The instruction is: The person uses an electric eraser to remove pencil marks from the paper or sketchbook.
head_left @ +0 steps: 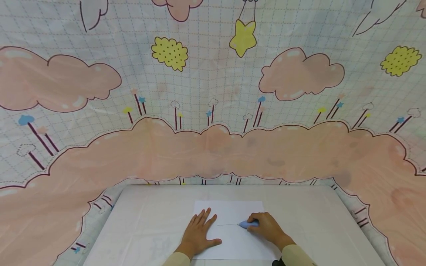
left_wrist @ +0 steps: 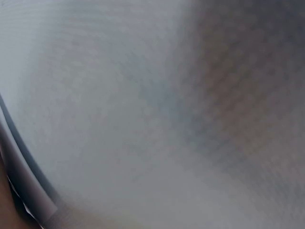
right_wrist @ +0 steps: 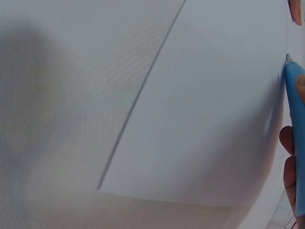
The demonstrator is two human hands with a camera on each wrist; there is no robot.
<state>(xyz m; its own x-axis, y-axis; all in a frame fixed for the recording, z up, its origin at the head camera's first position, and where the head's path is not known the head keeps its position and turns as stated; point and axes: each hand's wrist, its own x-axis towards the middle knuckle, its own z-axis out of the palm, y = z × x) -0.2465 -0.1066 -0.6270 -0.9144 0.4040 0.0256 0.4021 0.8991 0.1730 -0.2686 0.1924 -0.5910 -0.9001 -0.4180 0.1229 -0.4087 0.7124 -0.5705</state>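
Note:
A white sheet of paper (head_left: 233,245) lies on the table in front of me, with a thin, roughly straight line (head_left: 227,225) across it. My left hand (head_left: 199,233) rests on the left part of the sheet, fingers straight and spread, thumb pointing right. In my right hand (head_left: 269,227) I pinch a thick blue pen (head_left: 244,224), its tip at the right end of the line. The right wrist view shows the pen (right_wrist: 299,143) with its small metal point at the paper (right_wrist: 200,105). Only a blurred pale surface fills most of the left wrist view.
The pale table (head_left: 143,214) extends around the sheet on both sides. Behind it hangs a cloth backdrop (head_left: 206,155) printed with clouds and stars. A small black object (head_left: 277,262) shows by the right sleeve.

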